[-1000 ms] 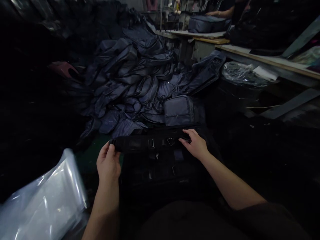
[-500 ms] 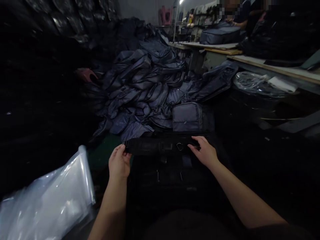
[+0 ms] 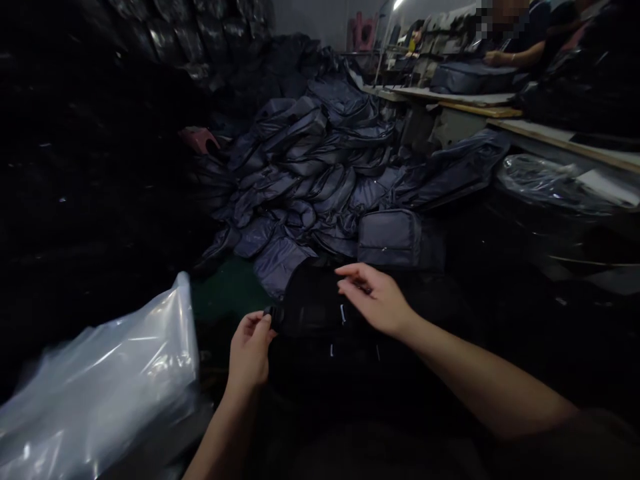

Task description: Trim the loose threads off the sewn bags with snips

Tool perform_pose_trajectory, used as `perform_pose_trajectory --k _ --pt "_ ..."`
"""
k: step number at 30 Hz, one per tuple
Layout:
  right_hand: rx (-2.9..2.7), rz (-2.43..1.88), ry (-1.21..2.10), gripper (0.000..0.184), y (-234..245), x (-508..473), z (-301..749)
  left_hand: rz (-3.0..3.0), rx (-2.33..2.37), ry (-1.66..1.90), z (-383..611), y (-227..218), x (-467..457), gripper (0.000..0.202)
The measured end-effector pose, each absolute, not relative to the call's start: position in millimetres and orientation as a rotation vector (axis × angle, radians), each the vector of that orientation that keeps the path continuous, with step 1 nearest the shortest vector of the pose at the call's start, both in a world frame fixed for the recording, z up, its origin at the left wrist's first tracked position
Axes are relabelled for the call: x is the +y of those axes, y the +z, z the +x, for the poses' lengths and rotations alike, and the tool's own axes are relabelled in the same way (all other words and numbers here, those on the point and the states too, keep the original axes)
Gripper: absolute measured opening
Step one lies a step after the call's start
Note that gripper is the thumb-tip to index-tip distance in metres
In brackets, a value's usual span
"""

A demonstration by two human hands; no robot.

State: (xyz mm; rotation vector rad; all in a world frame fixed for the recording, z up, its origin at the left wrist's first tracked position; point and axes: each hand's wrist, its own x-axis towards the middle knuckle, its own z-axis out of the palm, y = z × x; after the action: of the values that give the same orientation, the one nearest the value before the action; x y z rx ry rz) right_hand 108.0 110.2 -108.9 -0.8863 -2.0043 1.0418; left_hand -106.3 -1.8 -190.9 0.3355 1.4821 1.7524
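Black fabric piece bunched low in front of the body, and the left hand is curled round its end, pinching a small black buckle, seemingly to keep that end up and under control. The right hand is open, fingers loosely spread just over the fabric; whether they touch it, I can't tell in this gloom. Compared with a moment ago, that hand has left the far end, and the flat band has become a rounded hump. Clear plastic sheeting sits at lower left. Beyond, a grey-blue bag rests at the foot of a heaped bag pile. Farther back, a co-worker's forearm lies beside another bag on a workbench.
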Motion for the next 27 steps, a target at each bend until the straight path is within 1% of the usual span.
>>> perform_pose_trajectory --k 3,7,10,11,13,16,18,20,22,27 --pt "-1.999 -0.874 1.292 0.021 -134 96 67 0.453 1.662 1.634 -110 -201 -24 0.028" --pt "-1.958 -1.013 1.346 0.017 -176 85 47 0.718 2.016 1.34 -120 -205 -40 0.031" --pt "-1.916 -1.024 1.369 0.019 -186 84 46 1.091 2.326 1.262 -122 -195 -40 0.032" --pt "-1.904 -1.022 1.375 0.02 -185 85 46 1.252 2.349 1.25 -121 -190 -38 0.031" --pt "-1.891 -1.014 1.376 0.02 -183 85 47 1.52 2.194 1.189 -116 -182 -32 0.03" --pt "-1.875 -1.004 1.38 0.02 -181 86 47 1.672 1.924 0.987 -108 -176 -19 0.037" --pt "-1.869 -1.002 1.39 0.02 -180 85 49 1.708 1.924 0.877 -104 -177 -9 0.037" --pt "-1.868 -0.998 1.399 0.02 -180 85 51 1.738 1.938 0.833 -103 -179 -1 0.028" --pt "-1.86 -0.996 1.405 0.02 -178 85 53 1.785 1.924 0.815 -102 -180 4 0.024" --pt "-1.806 -1.001 1.374 0.024 -172 88 60 1.925 1.99 0.666 -103 -180 5 0.027"
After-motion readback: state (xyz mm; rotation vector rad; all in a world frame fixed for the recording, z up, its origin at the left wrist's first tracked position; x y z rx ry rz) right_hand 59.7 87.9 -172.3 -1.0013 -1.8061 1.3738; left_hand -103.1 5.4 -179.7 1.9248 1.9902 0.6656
